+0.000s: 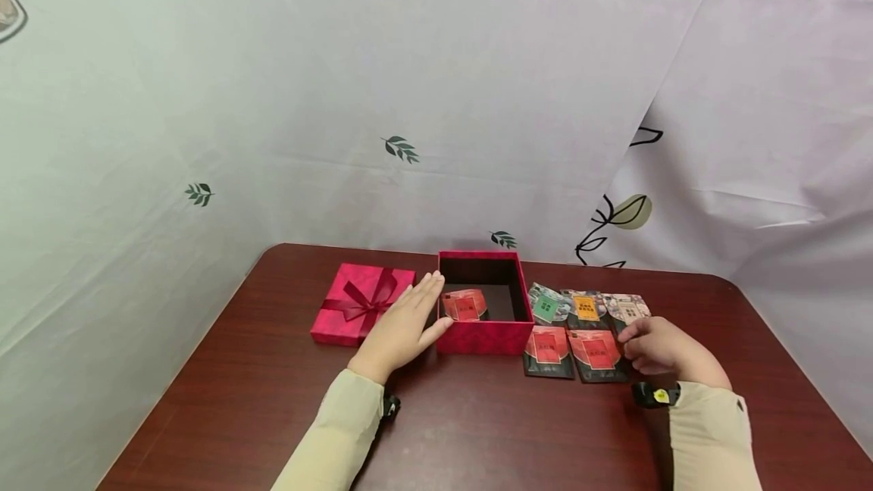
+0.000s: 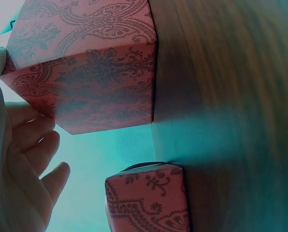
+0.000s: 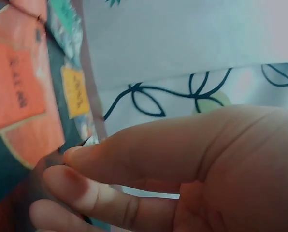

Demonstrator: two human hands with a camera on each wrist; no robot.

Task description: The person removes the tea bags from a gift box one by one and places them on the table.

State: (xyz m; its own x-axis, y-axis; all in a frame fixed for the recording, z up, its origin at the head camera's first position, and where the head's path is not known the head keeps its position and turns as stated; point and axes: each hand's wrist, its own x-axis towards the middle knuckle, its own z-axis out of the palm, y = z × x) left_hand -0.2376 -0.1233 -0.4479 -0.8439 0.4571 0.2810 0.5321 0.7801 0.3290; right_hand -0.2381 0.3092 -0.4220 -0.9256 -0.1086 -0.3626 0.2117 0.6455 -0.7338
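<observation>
My left hand (image 1: pixel 404 328) lies with straight fingers against the left rim of a red gift box (image 1: pixel 486 338). In the left wrist view its thumb and fingers touch the patterned box walls (image 2: pixel 105 92). A red-and-black tea packet (image 1: pixel 465 305) leans inside the box. My right hand (image 1: pixel 664 351) is just right of a red-and-black packet (image 1: pixel 598 354) on the table, its fingers loosely bent. In the right wrist view the thumb and forefinger tips are close together by that packet's (image 3: pixel 18 92) corner, with nothing plainly between them.
A red lid (image 1: pixel 348 301) with a dark red bow lies left of the box. Another red packet (image 1: pixel 548 351) is in the front row; green (image 1: pixel 548 305), orange (image 1: pixel 585 308) and pale (image 1: pixel 625 306) labelled packets lie behind. The brown table (image 1: pixel 505 430) meets a white curtain (image 1: pixel 436 97).
</observation>
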